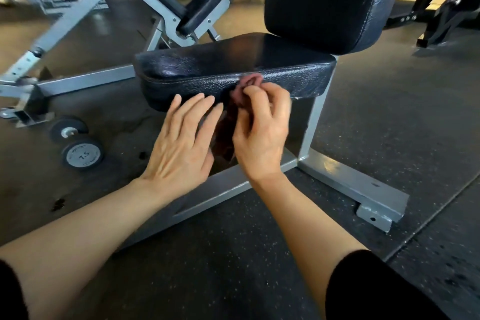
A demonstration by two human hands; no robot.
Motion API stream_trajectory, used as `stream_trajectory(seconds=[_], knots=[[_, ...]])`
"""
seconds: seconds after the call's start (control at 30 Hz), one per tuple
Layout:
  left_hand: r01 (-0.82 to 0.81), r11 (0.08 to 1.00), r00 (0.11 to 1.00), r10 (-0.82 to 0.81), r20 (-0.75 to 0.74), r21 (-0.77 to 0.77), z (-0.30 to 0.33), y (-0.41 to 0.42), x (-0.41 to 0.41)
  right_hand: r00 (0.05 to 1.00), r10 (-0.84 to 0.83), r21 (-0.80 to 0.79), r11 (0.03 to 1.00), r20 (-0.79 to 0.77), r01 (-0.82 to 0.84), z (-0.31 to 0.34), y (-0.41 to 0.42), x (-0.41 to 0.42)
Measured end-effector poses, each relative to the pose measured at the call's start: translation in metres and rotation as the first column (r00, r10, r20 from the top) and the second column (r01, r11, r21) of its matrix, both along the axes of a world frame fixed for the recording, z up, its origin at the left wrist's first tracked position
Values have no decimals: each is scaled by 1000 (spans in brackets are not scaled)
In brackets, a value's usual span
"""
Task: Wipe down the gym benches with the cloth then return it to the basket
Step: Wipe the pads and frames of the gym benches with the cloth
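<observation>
Nearest the camera, two bare forearms with black sleeves pushed up reach over the dark speckled rubber floor (233, 280) toward a black padded vinyl seat bench on a grey steel frame (233, 65). The right hand (262, 132) is curled, its thumb and fingers pinching a bunched reddish-brown cloth (245, 83) against the front edge of the seat pad, just below the stitched seam. More of the cloth hangs down in the shadow between the two hands, blurred and hard to make out. The left hand (181, 145) is spread with straight fingers, its fingertips close to the pad's front face beside the cloth; whether they press the vinyl cannot be told.

The cloth looks light, soft and limp, so it should fold and bunch wherever it is squeezed. A gathered wad in the palm would likely give a firmer wiping face than a pinch at one corner. The pad's pebbled vinyl looks smooth and a little glossy, so the cloth should slide across it readily.

The upright black backrest (324, 0) stands behind the seat. To the left lie a grey dumbbell marked 7.5 (78, 148) on the floor and a second, inclined grey-framed bench with black pads (166, 0). No basket is in view.
</observation>
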State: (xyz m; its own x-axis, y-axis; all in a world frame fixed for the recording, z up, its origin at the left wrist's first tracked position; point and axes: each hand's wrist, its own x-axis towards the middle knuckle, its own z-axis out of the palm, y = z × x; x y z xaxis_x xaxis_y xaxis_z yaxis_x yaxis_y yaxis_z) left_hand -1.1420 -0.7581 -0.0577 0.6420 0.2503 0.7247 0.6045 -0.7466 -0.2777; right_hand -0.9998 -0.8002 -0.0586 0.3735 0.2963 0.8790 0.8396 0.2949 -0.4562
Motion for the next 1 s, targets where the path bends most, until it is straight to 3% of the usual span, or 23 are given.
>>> stream_trajectory(seconds=[0.1, 0.33, 0.53, 0.67, 0.77, 0.87, 0.93, 1.0], knots=[[-4, 998, 999, 2, 39, 62, 7, 6, -31, 987, -69, 31, 997, -147, 74, 5, 6, -15], [-73, 996, 982, 81, 171, -52, 1, 16, -78, 996, 52, 5, 999, -69, -52, 14, 9, -49], [-110, 978, 973, 142, 182, -176, 5, 20, -81, 994, 14, 19, 1000, -105, -12, 26, 12, -64], [45, 965, 962, 27, 270, -258, 3, 15, -91, 965, 251, -105, 964, 73, -243, 29, 21, -108], [188, 913, 884, 3, 467, -362, 4, 10, -98, 887, 459, -162, 880, 51, -446, 34, 25, -125], [239, 919, 830, -26, 557, -313, 17, 12, -100, 827, 562, -194, 813, 19, -548, 35, 26, -125], [209, 945, 826, -32, 563, -253, 21, 18, -100, 873, 480, -209, 866, 91, -454, 33, 22, -120], [117, 956, 763, 86, 641, -268, 23, 29, -96, 949, 274, -129, 958, 154, -256, 31, 18, -110]])
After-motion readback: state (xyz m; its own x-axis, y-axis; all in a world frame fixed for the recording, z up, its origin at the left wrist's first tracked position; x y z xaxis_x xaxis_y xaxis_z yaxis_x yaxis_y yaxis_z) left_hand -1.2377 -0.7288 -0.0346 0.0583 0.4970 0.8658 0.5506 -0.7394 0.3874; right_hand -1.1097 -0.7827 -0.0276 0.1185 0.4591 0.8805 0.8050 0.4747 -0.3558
